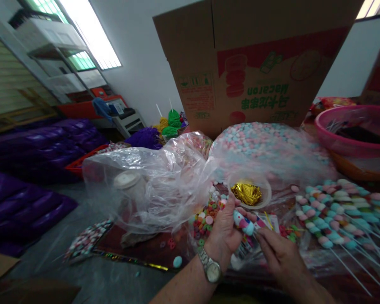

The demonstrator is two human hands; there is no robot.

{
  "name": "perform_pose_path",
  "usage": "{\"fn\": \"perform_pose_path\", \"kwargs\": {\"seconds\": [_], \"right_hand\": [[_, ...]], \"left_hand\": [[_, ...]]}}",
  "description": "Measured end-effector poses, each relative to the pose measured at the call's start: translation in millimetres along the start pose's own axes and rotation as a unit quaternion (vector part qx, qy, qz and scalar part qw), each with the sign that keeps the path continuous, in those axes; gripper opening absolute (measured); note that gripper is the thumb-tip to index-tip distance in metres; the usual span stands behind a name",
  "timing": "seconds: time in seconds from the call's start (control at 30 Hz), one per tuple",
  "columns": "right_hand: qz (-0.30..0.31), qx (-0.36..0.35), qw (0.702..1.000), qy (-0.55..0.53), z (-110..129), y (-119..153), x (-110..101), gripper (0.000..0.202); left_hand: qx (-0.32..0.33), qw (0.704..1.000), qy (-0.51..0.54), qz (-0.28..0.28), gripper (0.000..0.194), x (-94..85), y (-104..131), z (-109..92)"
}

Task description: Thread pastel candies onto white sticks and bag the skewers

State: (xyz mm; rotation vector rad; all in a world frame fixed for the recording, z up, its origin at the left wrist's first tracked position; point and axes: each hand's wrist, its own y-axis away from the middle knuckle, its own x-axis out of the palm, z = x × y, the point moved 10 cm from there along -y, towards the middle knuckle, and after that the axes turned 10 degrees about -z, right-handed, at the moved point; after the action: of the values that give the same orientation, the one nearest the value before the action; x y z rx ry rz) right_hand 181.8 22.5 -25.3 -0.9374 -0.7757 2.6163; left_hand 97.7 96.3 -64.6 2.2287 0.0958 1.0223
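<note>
Left hand (pixel 225 230) is curled around a wrapped candy (pixel 243 222) toward the near side of the table (pixel 142 250), and the right hand (pixel 280 251) pinches its near end. Gold ties (pixel 247 193) sit in a bowl (pixel 269 195) just past it, marshmallow sticks (pixel 343 215) are piled off to the right, and a big marshmallow bag (pixel 262 145) slumps farther back.

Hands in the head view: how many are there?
2: the left hand, a watch at its wrist, holding colourful sweets, and the right hand at their lower end. No others show.
</note>
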Motion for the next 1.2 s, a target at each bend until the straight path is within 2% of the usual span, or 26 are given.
{"fn": "perform_pose_path", "kwargs": {"seconds": [0.07, 0.13, 0.2, 0.23, 0.27, 0.37, 0.43, 0.5, 0.63, 0.7, 0.77, 0.8, 0.87, 0.93, 0.97, 1.0, 1.07, 1.13, 1.2], "right_hand": [[0.075, 0.165, 0.978, -0.108, -21.6, 6.1, 17.8, 0.032], [0.146, 0.302, 0.917, -0.218, -35.2, 21.8, 37.9, 0.038], [0.189, 0.388, 0.853, -0.293, -41.9, 35.5, 51.2, 0.043], [0.192, 0.398, 0.845, -0.301, -44.5, 36.5, 51.7, 0.044], [0.181, 0.382, 0.861, -0.283, -47.3, 32.6, 47.5, 0.044], [0.119, 0.251, 0.95, -0.145, -46.5, 9.5, 19.2, 0.04], [0.114, 0.204, 0.967, -0.102, -41.9, 2.1, 7.9, 0.039], [0.141, 0.235, 0.952, -0.136, -42.6, 3.5, 6.3, 0.04], [0.193, 0.326, 0.894, -0.238, -40.0, 14.9, 12.8, 0.044], [0.211, 0.344, 0.874, -0.27, -35.9, 20.1, 17.7, 0.044], [0.219, 0.343, 0.871, -0.274, -33.2, 23.5, 21.8, 0.042], [0.214, 0.329, 0.883, -0.258, -32.9, 23.0, 21.8, 0.041], [0.178, 0.262, 0.931, -0.182, -31.2, 16.5, 16.5, 0.037], [0.097, 0.136, 0.984, -0.059, -20.4, 4.5, 3.2, 0.031], [0.053, 0.056, 0.997, 0.007, -9.3, 0.4, -2.8, 0.028], [0.009, -0.017, 0.997, 0.071, 2.2, -1.1, -7.0, 0.025], [-0.061, -0.117, 0.975, 0.179, 19.6, 0.5, -9.8, 0.025], [-0.094, -0.15, 0.954, 0.243, 25.2, 2.4, -7.0, 0.029], [-0.099, -0.146, 0.951, 0.255, 24.3, 3.1, -4.0, 0.03]], "left_hand": [[-0.006, 1.0, -0.005, 0.009, 0.032, 1.9, 0.8, 2.3], [-0.012, 1.0, -0.016, 0.01, 0.032, 2.4, 0.5, 5.9], [-0.022, 0.999, -0.036, 0.002, 0.033, 1.4, -1.0, 12.0], [-0.028, 0.999, -0.044, -0.003, 0.034, 0.6, -1.8, 14.8], [-0.035, 0.998, -0.048, -0.006, 0.034, 0.3, -2.5, 16.6], [-0.041, 0.998, -0.043, 0.003, 0.031, 0.9, -2.1, 10.7], [-0.046, 0.996, -0.062, 0.034, 0.023, 3.2, 1.2, 2.2], [-0.034, 0.991, -0.106, 0.071, 0.021, 4.1, 5.0, -8.3], [0.026, 0.974, -0.165, 0.155, 0.045, 8.6, 8.4, -26.0], [0.031, 0.971, -0.139, 0.19, 0.05, 13.3, 8.1, -26.3], [0.029, 0.976, -0.086, 0.199, 0.048, 17.1, 6.0, -24.0], [0.028, 0.979, -0.059, 0.193, 0.044, 18.1, 4.5, -22.0], [0.015, 0.985, -0.02, 0.17, 0.035, 19.1, 1.9, -13.4], [-0.006, 0.992, 0.004, 0.127, 0.029, 16.4, -0.6, -2.3], [-0.015, 0.995, 0.013, 0.1, 0.026, 13.5, -1.7, 2.8], [-0.021, 0.997, 0.019, 0.071, 0.025, 9.9, -2.7, 6.7], [-0.022, 0.999, 0.022, 0.017, 0.024, 2.0, -3.7, 10.2], [-0.019, 1.0, 0.015, -0.016, 0.027, -2.9, -3.7, 10.7], [-0.022, 0.999, 0.011, -0.026, 0.03, -4.4, -3.4, 11.0]]}}
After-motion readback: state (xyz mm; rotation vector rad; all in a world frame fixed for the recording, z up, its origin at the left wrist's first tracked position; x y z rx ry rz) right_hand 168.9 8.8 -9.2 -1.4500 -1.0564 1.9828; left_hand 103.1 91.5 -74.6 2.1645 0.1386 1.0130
